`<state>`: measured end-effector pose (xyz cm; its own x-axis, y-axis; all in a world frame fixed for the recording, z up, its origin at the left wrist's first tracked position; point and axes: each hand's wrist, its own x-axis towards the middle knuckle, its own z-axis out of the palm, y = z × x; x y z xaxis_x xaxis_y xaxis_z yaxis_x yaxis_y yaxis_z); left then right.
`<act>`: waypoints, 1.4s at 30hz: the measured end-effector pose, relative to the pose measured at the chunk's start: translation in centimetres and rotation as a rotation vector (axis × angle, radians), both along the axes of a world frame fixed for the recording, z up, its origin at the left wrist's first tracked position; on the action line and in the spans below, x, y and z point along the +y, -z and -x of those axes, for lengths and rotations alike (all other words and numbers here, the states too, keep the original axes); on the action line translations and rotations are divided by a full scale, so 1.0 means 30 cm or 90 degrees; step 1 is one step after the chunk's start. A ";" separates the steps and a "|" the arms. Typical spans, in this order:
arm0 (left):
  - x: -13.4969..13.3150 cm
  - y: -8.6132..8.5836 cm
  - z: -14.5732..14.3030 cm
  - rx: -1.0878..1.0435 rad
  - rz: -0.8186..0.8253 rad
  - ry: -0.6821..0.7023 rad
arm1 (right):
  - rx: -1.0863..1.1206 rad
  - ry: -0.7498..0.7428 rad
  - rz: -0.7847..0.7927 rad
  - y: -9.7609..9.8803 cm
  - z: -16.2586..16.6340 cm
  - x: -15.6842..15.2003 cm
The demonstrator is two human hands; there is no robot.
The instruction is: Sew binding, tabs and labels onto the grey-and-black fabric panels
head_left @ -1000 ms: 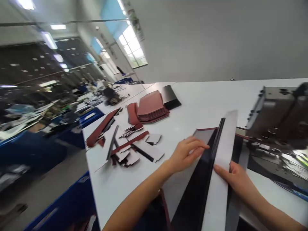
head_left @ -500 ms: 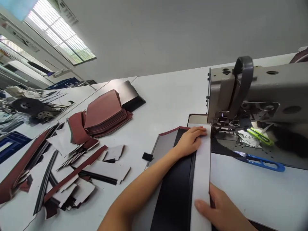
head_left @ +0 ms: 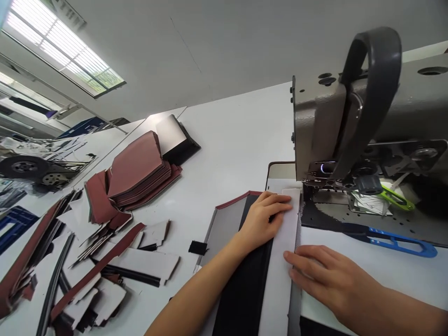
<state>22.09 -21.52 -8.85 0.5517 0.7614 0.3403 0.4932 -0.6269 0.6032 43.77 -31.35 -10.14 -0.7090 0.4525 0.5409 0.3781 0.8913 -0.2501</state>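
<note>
A long white strip (head_left: 282, 261) lies along a black panel (head_left: 241, 280), with a grey, red-edged piece (head_left: 227, 219) to the left. My left hand (head_left: 264, 219) rests across the panel and the strip's far end, fingers stretched toward the machine. Against the strip's right edge, my right hand (head_left: 325, 275) presses its extended fingertips; a narrow grey textured edge shows there. Just beyond the strip's far end stands a sewing machine (head_left: 325, 130). Blue thread snips (head_left: 402, 240) lie right of the strip, below the machine.
To the left, a stack of maroon pieces (head_left: 136, 168) sits beside scattered white, black and maroon offcuts (head_left: 101, 275). A curved black-and-grey piece (head_left: 175, 140) lies behind the stack. Yellow-green snips (head_left: 395, 198) rest on the machine bed among paper-like scraps.
My right hand has moved up along the strip, its thumb no longer clamped over it; the fingers now lie at the edge. The camera has shifted, and the machine looks larger.
</note>
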 end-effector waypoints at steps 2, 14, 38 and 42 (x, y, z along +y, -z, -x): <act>0.001 0.003 0.000 -0.001 0.003 -0.004 | -0.042 0.032 -0.048 -0.007 -0.001 0.010; 0.006 -0.002 -0.007 0.020 -0.014 0.002 | -0.064 0.068 -0.070 0.019 0.015 0.022; -0.018 -0.001 -0.022 0.170 -0.166 0.043 | 0.009 0.090 -0.030 0.024 0.035 -0.005; -0.029 0.006 -0.025 0.193 -0.166 0.031 | 0.017 0.095 -0.027 0.019 0.032 0.001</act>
<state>22.85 -22.40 -9.03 0.6905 0.6410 0.3351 0.5896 -0.7672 0.2524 42.82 -31.30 -10.72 -0.6205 0.5286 0.5793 0.5015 0.8354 -0.2251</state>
